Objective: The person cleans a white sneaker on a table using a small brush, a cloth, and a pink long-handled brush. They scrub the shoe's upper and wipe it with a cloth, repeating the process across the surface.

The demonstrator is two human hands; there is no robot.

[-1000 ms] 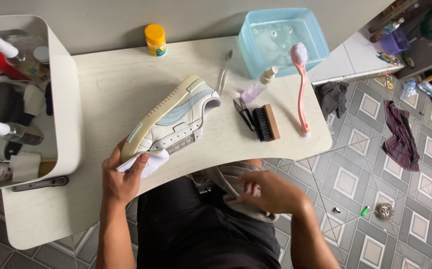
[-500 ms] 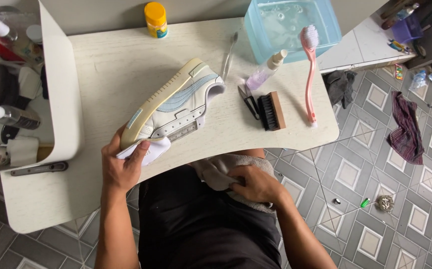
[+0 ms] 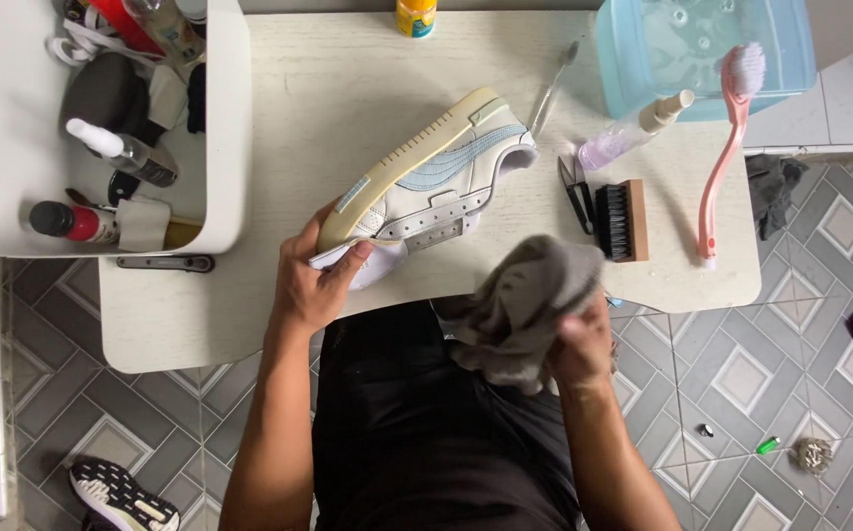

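Left hand (image 3: 313, 285) clamped on heel of white sneaker (image 3: 426, 182), tilted on its side over the tabletop (image 3: 348, 88). Right hand (image 3: 579, 344) grips bunched grey cloth (image 3: 520, 305) at tabletop's near edge, just beside sneaker; the 2 hands apart.

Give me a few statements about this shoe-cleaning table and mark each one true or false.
1. The left hand grips the white sneaker at one end. True.
2. The right hand holds a brush. False: it holds a grey cloth; the wooden brush lies on the table.
3. The pink long-handled brush lies right of the wooden brush. True.
4. The blue basin sits on the floor. False: it stands on the table.
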